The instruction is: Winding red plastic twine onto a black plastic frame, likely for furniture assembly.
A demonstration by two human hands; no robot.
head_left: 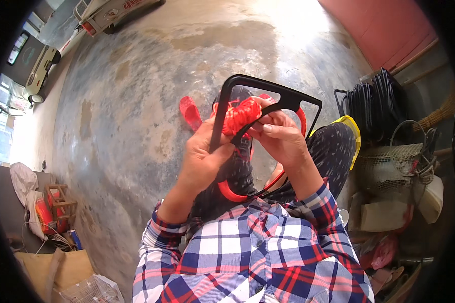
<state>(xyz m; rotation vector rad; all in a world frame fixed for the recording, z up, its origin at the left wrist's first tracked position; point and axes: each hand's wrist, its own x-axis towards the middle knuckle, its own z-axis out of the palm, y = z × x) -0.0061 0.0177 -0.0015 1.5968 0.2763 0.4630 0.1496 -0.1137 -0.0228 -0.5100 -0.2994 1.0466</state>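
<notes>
My left hand [199, 160] is closed round one side bar of a black frame [260, 82] with rounded corners, held above my lap. Against that bar lies a bundle of bright red cord [241, 117], partly behind it and close to the left fingers. My right hand [283, 139] is closed at the frame's inner black piece, beside the bundle; its fingertips are pinched, and what lies in them is too small to make out. A red and black curved band [230, 193] hangs below the frame, between my legs.
Several black frames [376, 98] stand stacked at the right, near a straw broom [442, 113] and a wire mesh cage [389, 164]. A wooden stool [60, 202] and cardboard [55, 267] lie at the left. Vehicles [33, 70] stand far left on the concrete floor [131, 126].
</notes>
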